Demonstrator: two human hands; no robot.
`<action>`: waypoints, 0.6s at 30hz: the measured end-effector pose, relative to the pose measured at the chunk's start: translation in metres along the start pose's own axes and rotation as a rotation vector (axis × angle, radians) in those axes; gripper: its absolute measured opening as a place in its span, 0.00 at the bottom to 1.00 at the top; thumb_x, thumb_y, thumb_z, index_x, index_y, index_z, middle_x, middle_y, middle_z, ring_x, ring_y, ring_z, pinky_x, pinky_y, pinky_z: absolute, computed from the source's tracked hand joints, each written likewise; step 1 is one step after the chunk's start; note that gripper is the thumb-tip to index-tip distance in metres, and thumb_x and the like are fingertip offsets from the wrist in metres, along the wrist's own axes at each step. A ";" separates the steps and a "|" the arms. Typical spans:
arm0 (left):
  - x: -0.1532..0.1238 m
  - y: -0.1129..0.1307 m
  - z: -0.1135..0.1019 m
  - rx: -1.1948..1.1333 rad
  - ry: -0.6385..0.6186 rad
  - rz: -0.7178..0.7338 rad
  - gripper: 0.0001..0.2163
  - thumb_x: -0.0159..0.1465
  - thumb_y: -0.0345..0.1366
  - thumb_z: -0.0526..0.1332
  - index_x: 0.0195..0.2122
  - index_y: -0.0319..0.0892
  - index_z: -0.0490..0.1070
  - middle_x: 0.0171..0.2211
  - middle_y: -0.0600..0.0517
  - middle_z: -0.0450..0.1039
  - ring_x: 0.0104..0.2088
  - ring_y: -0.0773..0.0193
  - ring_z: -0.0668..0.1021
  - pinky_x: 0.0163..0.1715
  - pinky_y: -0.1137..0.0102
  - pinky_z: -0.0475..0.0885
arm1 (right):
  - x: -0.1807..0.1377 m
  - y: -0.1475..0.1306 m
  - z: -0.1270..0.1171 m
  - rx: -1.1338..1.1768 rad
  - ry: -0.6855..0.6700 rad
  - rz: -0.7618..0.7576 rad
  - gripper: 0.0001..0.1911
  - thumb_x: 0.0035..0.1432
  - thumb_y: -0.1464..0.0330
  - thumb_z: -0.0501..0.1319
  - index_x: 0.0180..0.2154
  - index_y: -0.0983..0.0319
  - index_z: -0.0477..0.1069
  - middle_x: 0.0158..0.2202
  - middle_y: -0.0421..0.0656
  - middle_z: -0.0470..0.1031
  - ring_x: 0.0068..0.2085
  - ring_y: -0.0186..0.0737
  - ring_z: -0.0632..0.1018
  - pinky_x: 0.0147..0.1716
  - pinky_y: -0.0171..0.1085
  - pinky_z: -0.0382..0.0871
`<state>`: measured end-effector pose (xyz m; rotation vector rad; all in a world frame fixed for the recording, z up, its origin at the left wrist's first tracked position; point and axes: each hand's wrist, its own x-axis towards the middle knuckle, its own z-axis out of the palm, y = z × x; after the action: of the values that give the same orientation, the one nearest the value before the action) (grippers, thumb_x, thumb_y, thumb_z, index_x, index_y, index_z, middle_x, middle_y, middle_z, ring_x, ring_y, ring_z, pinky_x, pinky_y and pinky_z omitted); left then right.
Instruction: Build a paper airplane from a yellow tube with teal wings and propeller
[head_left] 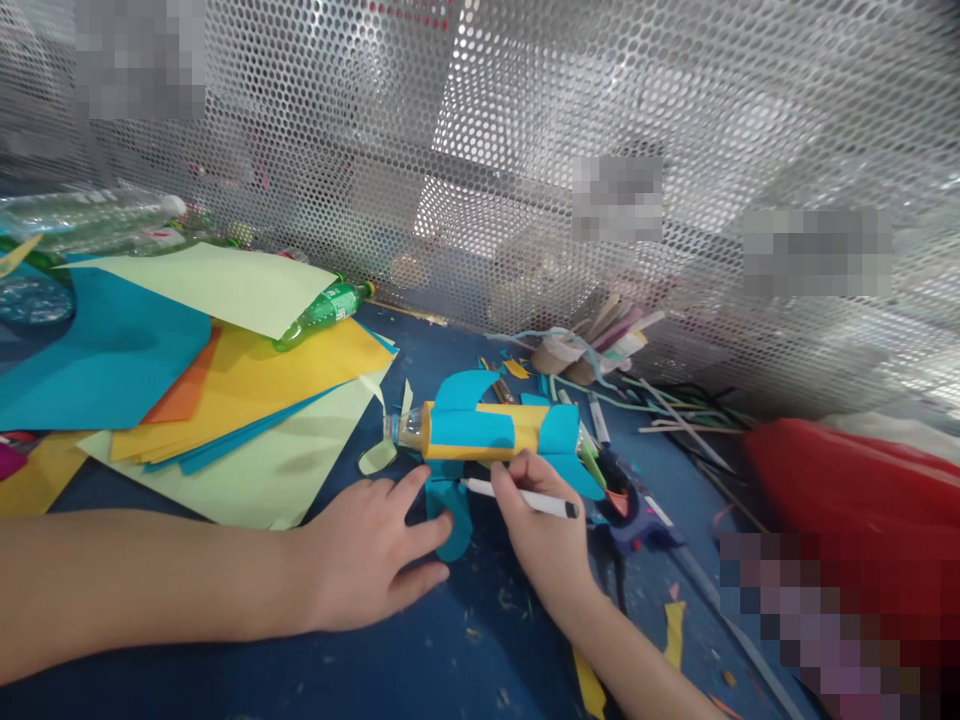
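Observation:
My right hand point(546, 515) grips a white marker point(517, 496), its dark tip pointing left at a blue paper piece point(453, 525). With fingers spread, my left hand point(382, 550) rests on the left side of that blue piece. Just beyond both hands lies a plastic bottle point(480, 430) on its side, wrapped in yellow and blue paper with blue fin shapes sticking out. Its clear neck points left, where pale green paper blades point(378, 458) are attached. Part of the blue piece is hidden under my left fingers.
Stacked coloured paper point(247, 390) and a green bottle point(330, 312) lie at the left. Clear bottles point(90, 215) stand behind. A perforated metal screen point(420, 150) borders the blue table point(360, 670). Scissors point(641, 515), sticks and scraps lie right, beside a red cloth-like thing point(847, 490).

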<state>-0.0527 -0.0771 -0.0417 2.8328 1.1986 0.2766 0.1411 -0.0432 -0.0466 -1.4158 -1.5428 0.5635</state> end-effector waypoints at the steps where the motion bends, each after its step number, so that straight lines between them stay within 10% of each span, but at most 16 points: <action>1: 0.000 0.000 0.000 0.000 0.001 0.002 0.18 0.67 0.46 0.47 0.53 0.46 0.65 0.56 0.34 0.60 0.40 0.48 0.76 0.34 0.51 0.74 | 0.000 0.000 0.000 0.001 0.001 -0.003 0.17 0.53 0.65 0.57 0.18 0.59 0.53 0.16 0.32 0.53 0.20 0.31 0.57 0.20 0.31 0.53; 18: -0.001 0.000 -0.002 -0.032 -0.033 0.019 0.17 0.67 0.47 0.46 0.52 0.49 0.65 0.57 0.34 0.58 0.42 0.44 0.76 0.33 0.49 0.73 | -0.006 -0.006 0.001 0.020 -0.193 -0.130 0.17 0.55 0.67 0.54 0.19 0.58 0.49 0.17 0.32 0.47 0.20 0.29 0.53 0.17 0.30 0.50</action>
<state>-0.0539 -0.0774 -0.0396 2.8115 1.1513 0.2464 0.1369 -0.0501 -0.0442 -1.2644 -1.7630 0.6496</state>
